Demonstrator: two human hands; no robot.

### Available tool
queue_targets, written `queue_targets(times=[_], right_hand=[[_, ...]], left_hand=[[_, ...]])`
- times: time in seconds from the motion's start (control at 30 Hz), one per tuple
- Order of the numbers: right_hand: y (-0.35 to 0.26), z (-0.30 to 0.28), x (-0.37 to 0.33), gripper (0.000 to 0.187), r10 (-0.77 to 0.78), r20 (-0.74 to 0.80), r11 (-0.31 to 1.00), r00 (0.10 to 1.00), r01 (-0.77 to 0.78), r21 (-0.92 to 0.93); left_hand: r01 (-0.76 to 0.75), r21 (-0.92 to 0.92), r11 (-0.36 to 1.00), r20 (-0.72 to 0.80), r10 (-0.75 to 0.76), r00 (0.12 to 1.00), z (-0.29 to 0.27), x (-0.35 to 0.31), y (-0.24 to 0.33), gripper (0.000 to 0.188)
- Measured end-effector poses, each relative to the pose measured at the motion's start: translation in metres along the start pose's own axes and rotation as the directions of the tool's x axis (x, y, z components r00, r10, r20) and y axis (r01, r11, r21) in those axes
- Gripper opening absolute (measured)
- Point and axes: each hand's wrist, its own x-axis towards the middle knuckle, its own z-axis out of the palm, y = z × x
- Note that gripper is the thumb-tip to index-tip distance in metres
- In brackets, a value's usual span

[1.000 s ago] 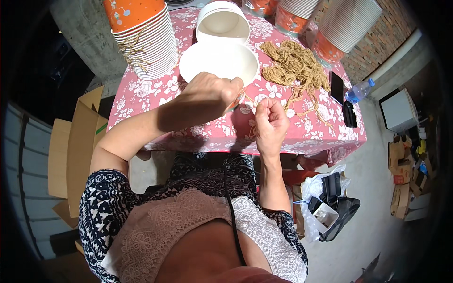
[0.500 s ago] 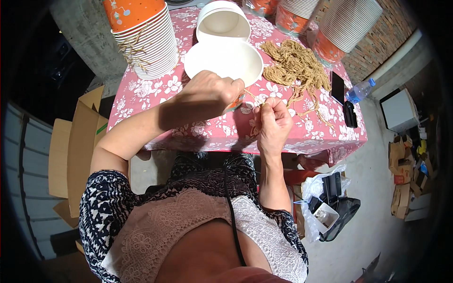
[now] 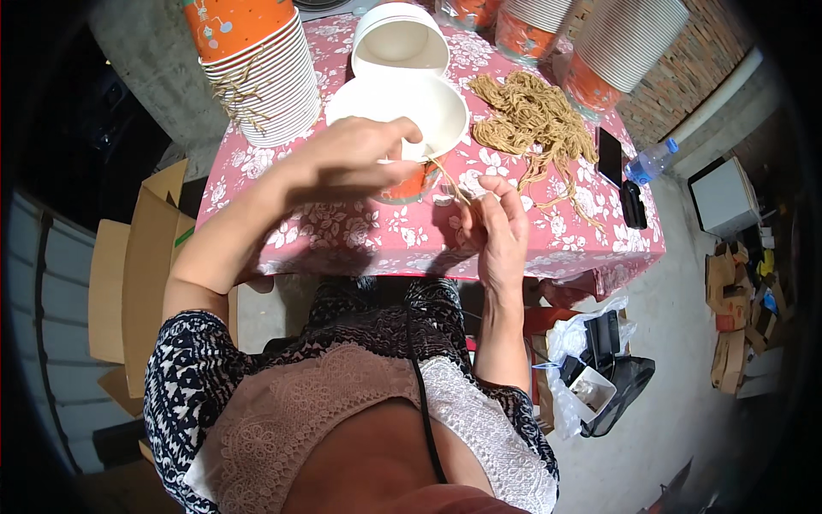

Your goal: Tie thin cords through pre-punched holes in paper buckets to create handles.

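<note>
A white paper bucket (image 3: 351,104) with an orange printed outside stands in front of me on the table, its mouth facing up. Tan twisted cord (image 3: 449,178) runs from the bucket's rim toward my right hand. My left hand (image 3: 364,152) is over the bucket's near left side, fingers apart, with nothing seen in it. My right hand (image 3: 501,223) is just right of the bucket, its thumb and lower fingers closed at the cord's end while the upper finger is loosely raised. Behind the bucket, another white bucket (image 3: 401,43) lies tipped toward me.
A tall stack of orange-and-white buckets (image 3: 265,94) stands at the left, cords hanging on its side. A heap of tan cords (image 3: 535,120) lies right of centre. Near the right edge are a phone (image 3: 610,156), a plastic bottle (image 3: 651,163) and a black case (image 3: 634,204). More stacked buckets (image 3: 629,51) stand behind.
My left hand has let go of the cord and opened, shifting slightly left. The cord has slackened, and my right hand has loosened its fingers and moved slightly down.
</note>
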Motion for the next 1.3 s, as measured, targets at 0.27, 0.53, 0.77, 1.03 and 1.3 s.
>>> queue_targets(times=[0.27,0.53,0.77,1.03,1.3], right_hand=[[-0.020,-0.052,-0.024,0.014,-0.017,-0.006,0.948,1.000,0.014,-0.317],[-0.048,-0.027,-0.029,0.017,-0.288,0.071,0.956,0.955,0.291,-0.046],[-0.057,0.013,-0.011,0.018,-0.383,0.070,0.913,0.921,0.389,-0.124],[-0.085,0.031,0.042,0.020,-0.439,0.123,0.887,0.890,0.451,-0.101],[-0.127,0.074,0.106,0.020,-0.356,0.377,0.928,0.855,0.372,0.033]], left_hand=[[-0.134,0.449,0.884,-0.163,0.229,0.960,-0.037,-0.037,-0.075,0.038],[-0.282,0.495,0.822,-0.211,0.429,0.878,-0.006,-0.038,-0.027,0.013],[-0.268,0.218,0.938,-0.313,0.328,0.892,0.037,-0.030,0.040,0.034],[-0.214,0.178,0.960,-0.456,0.274,0.847,-0.022,0.016,0.006,0.023],[-0.274,-0.197,0.941,-0.132,0.252,0.959,-0.029,0.067,-0.035,0.029]])
